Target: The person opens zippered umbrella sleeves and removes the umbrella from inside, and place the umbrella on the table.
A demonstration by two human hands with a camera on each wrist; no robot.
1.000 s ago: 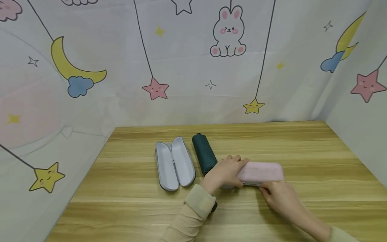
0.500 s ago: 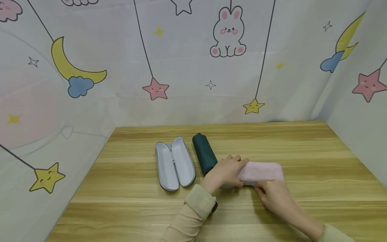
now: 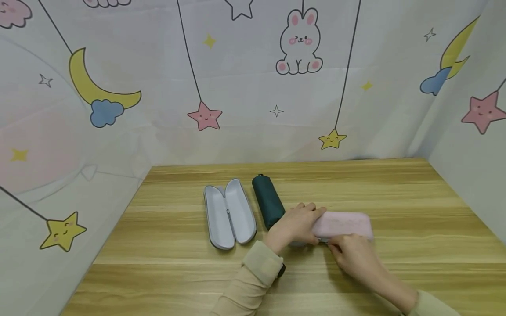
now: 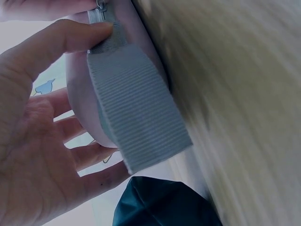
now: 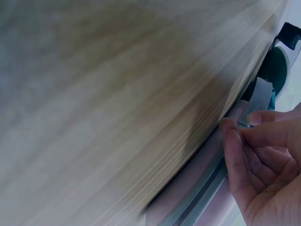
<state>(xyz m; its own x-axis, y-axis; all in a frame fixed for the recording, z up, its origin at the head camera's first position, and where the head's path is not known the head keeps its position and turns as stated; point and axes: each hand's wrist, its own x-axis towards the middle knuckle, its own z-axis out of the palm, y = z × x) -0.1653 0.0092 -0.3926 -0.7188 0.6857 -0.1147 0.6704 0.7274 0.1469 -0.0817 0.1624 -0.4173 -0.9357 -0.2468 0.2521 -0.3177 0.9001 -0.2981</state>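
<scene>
A pink zippered case [image 3: 343, 224] lies on the table with its grey zipper [image 5: 200, 195] along the near side. My left hand [image 3: 295, 224] grips its left end. In the left wrist view the thumb presses by the zipper's end, above a grey ribbed fabric tab [image 4: 138, 108], and the fingers reach round the far side. My right hand [image 3: 353, 251] pinches at the zipper's near edge, close to the left thumb. The zipper pull [image 4: 100, 4] shows only in part at the top of the left wrist view; fingers hide most of it.
Left of the hands a grey hard case [image 3: 230, 215] lies spread open, its pale inside showing. Between it and the pink case lies a dark green cylindrical bundle [image 3: 269, 199], partly behind my left hand. A printed curtain [image 3: 253, 87] stands behind the wooden table [image 3: 166, 272].
My right hand has slid left along the near side of the pink case, towards the left hand. The left hand and the case have stayed in place.
</scene>
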